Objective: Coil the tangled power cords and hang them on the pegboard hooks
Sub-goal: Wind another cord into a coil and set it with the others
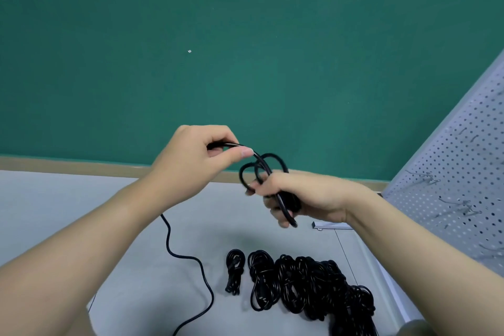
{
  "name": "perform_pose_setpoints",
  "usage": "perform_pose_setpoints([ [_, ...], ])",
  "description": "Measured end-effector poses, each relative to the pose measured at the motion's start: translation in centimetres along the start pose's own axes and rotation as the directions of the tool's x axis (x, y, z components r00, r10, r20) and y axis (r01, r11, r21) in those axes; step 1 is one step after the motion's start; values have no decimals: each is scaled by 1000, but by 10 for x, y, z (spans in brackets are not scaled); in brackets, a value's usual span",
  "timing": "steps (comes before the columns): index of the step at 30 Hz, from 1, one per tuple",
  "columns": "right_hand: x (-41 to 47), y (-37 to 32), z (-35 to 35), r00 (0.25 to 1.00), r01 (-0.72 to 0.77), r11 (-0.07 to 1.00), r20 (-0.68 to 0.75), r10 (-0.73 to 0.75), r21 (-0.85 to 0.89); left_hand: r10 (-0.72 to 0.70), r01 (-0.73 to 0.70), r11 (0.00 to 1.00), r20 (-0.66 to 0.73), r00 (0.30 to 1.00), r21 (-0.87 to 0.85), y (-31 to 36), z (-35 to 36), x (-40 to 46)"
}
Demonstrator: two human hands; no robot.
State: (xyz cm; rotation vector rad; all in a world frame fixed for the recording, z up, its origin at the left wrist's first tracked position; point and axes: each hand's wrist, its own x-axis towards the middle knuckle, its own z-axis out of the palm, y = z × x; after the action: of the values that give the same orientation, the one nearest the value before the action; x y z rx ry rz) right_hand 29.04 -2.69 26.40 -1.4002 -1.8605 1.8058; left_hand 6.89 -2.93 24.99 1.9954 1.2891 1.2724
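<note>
My right hand (pixel 305 196) grips the cord's (pixel 263 169) loops, my left hand (pixel 196 155) pinches its run; the floor pile (pixel 313 286) blurs, cut off below.

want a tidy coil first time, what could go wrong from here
1. The right hand grips only a few small loops of the cord; they may spring apart.
2. The loose tail trails on the floor toward the pile of cords and might snag as the left hand feeds it.
</note>
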Motion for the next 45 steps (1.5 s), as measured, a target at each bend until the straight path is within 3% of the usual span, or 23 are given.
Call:
perform_pose_setpoints([
  [3, 0, -1, 9, 993, -38, 997, 112, 30, 63, -38, 36, 998, 35, 999, 53, -1, 7, -1],
  [6, -1, -5, 11, 981, -49, 969, 196, 1, 243, -68, 67, 995, 13, 998, 71, -3, 7, 0],
  [10, -3, -9, 4, 974, 17, 889, 192, -118, 457, -75, 82, 992, -75, 994, 97, -7, 1, 4],
  [12, -4, -10, 2, 978, 55, 828, 138, -158, 558, -92, 102, 990, -105, 990, 96, -8, -2, 5],
  [15, -2, -12, 5, 982, 171, 695, -66, -176, 698, -132, 143, 984, -102, 986, 102, -9, -2, 5],
  [18, 3, -12, 6, 945, 326, 544, -275, -174, 774, -178, 181, 977, -31, 983, 114, -8, 4, 1],
  [21, 8, -9, 2, 892, 442, 479, -427, -148, 758, -153, 143, 982, 84, 985, 121, -2, 15, -7],
  [25, 11, -4, 2, 875, 463, 561, -456, -163, 686, -95, 86, 995, 190, 977, 53, 8, 31, -18],
  [29, 6, 1, 8, 917, 385, 730, -324, -232, 565, -66, 70, 997, 162, 985, -21, 11, 35, -19],
  [32, 5, 2, 13, 930, 364, 785, -244, -275, 501, -71, 77, 997, 176, 982, -23, 11, 38, -19],
  [40, 9, 0, 12, 884, 427, 804, -376, -277, 413, -52, -4, 985, 316, 947, 173, 18, 43, -26],
  [43, 11, 1, -3, 856, 438, 781, -471, -211, 446, -155, 9, 949, 442, 884, 316, 18, 42, -30],
  [45, 13, 2, -16, 846, 446, 699, -519, -125, 559, -211, 28, 928, 460, 862, 373, 14, 38, -29],
])
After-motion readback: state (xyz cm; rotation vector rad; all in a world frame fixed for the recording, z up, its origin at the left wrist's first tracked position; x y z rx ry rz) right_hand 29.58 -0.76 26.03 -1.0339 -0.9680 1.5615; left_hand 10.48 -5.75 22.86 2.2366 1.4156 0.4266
